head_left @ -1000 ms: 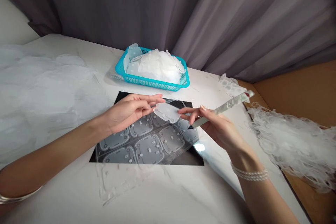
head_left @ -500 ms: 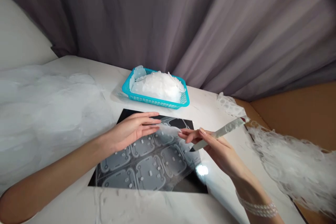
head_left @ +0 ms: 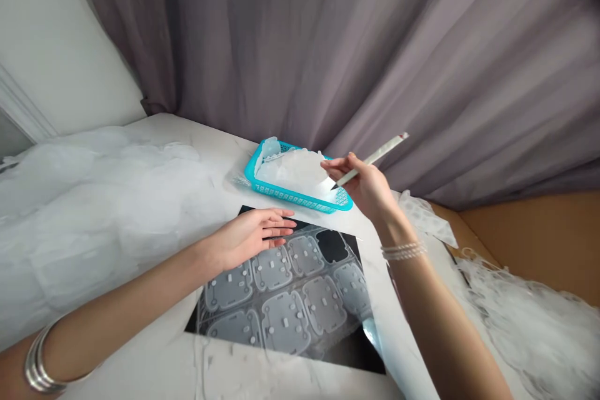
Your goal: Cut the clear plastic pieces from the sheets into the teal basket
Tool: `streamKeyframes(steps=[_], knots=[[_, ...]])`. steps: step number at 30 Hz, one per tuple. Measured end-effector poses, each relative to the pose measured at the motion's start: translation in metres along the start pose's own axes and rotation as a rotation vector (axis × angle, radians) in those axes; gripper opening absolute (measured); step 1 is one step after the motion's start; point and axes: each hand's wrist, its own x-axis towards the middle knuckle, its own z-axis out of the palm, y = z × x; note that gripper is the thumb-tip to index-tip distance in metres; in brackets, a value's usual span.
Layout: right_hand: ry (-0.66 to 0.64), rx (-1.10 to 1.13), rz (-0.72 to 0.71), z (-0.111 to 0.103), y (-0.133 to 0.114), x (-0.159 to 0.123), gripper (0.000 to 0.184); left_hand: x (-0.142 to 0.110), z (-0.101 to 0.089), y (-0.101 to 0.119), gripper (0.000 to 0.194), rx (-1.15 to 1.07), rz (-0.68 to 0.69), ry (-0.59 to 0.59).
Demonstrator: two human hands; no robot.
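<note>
My right hand [head_left: 362, 184] is raised over the right end of the turquoise basket [head_left: 262, 184], pinching a white pen-like knife [head_left: 375, 156] and a translucent cut-out piece [head_left: 309, 170] above the heap of like pieces in the basket. My left hand [head_left: 255, 234] lies open, fingers flat, on the upper left part of the translucent sheet of moulded pieces [head_left: 290, 290]. That sheet rests on a black mat [head_left: 342, 350]; one cell near its top right shows bare black [head_left: 332, 245].
White marble-look table [head_left: 154, 350]. A pile of translucent sheets [head_left: 94, 200] covers the left side. Tangled cut scrap [head_left: 529, 325] lies at the right over a brown cardboard box [head_left: 534, 244]. Grey curtain behind.
My right hand lifted the freed piece off the sheet and carried it up to the basket. My left hand let go of the piece and settled flat on the sheet. View tilted up.
</note>
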Motion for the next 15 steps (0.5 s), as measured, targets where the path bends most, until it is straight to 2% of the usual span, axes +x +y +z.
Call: streamKeyframes(steps=[3,6,8,10,13,15], knots=[[0.162,-0.116,-0.005,-0.011,0.016,0.013,0.04,-0.001,0.002,0.0,0.033,0.026,0.035,0.0],[0.262,-0.174,-0.045,-0.029,0.025,-0.002,0.05,-0.002,0.007,-0.003,0.03,0.181,0.11,0.018],[0.307,-0.208,-0.071,-0.039,0.026,-0.027,0.055,-0.003,0.012,-0.01,0.029,0.432,0.194,0.039],[0.297,-0.291,-0.058,-0.044,0.028,-0.06,0.058,-0.004,0.017,-0.023,0.031,0.782,0.324,0.024],[0.207,-0.463,0.03,-0.042,0.034,-0.117,0.056,-0.006,0.025,-0.049,0.038,1.258,0.566,-0.139],[0.151,-0.567,0.077,-0.037,0.042,-0.151,0.049,-0.006,0.034,-0.064,0.042,1.454,0.701,-0.249]])
